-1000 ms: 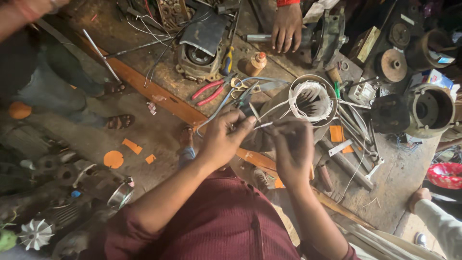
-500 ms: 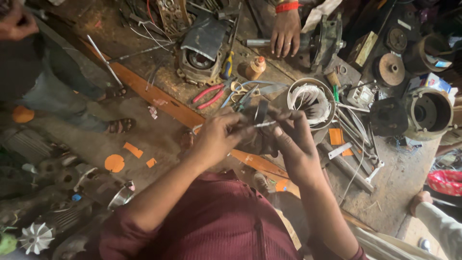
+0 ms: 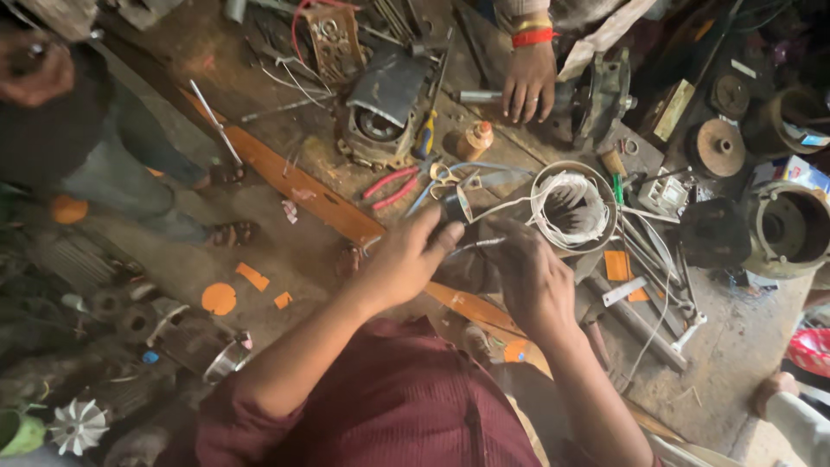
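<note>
My left hand pinches a small dark cylindrical piece at the bench edge. Close beside it, my right hand grips a thin white wire. The wire leads toward a round metal stator ring wound with white windings, which lies just beyond my fingers. Red-handled pliers rest left of my left hand.
Another person's hand with an orange wristband rests at the bench's far side. A dark motor housing, a yellow-handled screwdriver, a small orange bottle and a large round casing lie around. A person in sandals stands left.
My two hands drew closer together, then stayed over the wire near the stator ring. The other person's hand at the far side stayed in place.
</note>
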### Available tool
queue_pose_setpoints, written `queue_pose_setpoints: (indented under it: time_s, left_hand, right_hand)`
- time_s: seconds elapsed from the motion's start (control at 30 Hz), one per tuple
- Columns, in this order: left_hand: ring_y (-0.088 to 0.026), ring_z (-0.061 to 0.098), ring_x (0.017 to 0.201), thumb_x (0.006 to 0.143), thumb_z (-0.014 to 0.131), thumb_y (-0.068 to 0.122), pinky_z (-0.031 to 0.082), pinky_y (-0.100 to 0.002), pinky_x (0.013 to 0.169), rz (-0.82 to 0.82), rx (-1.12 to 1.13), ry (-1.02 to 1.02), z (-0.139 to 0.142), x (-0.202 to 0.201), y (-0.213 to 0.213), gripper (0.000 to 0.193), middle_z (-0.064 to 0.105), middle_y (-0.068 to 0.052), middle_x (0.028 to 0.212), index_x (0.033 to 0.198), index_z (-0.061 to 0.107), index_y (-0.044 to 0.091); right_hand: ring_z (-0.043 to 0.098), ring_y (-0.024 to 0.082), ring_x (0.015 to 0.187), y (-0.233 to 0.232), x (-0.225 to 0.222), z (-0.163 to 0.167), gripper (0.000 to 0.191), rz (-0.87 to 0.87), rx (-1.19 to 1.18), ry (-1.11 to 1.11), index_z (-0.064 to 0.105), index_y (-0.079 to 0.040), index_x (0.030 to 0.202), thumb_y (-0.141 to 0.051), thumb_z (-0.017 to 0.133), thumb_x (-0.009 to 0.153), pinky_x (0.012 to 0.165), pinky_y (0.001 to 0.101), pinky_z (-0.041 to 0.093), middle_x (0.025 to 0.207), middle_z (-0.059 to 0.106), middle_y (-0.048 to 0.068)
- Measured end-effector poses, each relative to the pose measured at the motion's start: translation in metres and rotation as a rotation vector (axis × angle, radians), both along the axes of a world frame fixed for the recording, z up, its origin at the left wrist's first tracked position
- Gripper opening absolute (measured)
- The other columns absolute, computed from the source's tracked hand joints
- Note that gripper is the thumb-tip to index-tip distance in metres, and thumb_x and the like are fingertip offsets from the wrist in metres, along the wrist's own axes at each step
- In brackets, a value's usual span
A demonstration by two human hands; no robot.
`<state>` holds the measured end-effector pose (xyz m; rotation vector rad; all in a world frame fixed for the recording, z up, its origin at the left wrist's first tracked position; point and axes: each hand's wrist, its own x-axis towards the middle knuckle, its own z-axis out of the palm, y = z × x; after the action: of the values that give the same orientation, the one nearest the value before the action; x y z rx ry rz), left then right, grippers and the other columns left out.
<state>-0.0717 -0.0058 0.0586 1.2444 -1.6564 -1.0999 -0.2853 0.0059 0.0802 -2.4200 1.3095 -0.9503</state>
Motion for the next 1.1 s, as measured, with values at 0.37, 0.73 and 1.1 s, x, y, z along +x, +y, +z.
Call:
queue_pose_setpoints:
  time_s: [0.37, 0.73, 1.1]
  left_hand:
    - [-0.030, 0.068, 0.093, 0.094, 0.070, 0.020, 0.052, -0.041, 0.077, 0.034, -0.252, -0.133, 0.012, 0.001, 0.007, 0.014, 0.068, -0.008, 0.097, 0.106, 0.068, 0.012]
    - [-0.033, 0.064, 0.079, 0.095, 0.069, 0.028, 0.051, -0.043, 0.070, 0.058, 0.058, 0.118, -0.007, -0.026, -0.004, 0.027, 0.064, -0.014, 0.093, 0.096, 0.071, 0.001]
    - [-0.036, 0.067, 0.100, 0.100, 0.067, 0.030, 0.052, -0.046, 0.082, 0.132, -0.260, 0.003, -0.006, -0.036, 0.018, 0.024, 0.067, -0.012, 0.101, 0.104, 0.058, 0.008]
  right_hand:
    - [0.062, 0.024, 0.076, 0.007, -0.010, -0.004, 0.014, -0.242, 0.384, -0.085, 0.058, -0.011, 0.116, -0.020, 0.058, 0.105, 0.067, 0.0357, 0.049, 0.089, 0.067, 0.008]
    - [0.057, 0.013, 0.082, 0.024, 0.012, -0.006, 0.020, -0.331, 0.472, -0.647, 0.057, 0.000, 0.122, -0.010, 0.059, 0.104, 0.071, 0.0273, 0.049, 0.105, 0.064, 0.010]
    - [0.068, 0.017, 0.111, 0.025, 0.013, -0.009, 0.042, -0.379, 0.620, -0.355, 0.058, -0.007, 0.140, -0.013, 0.062, 0.098, 0.093, 0.0301, 0.052, 0.122, 0.069, 0.011]
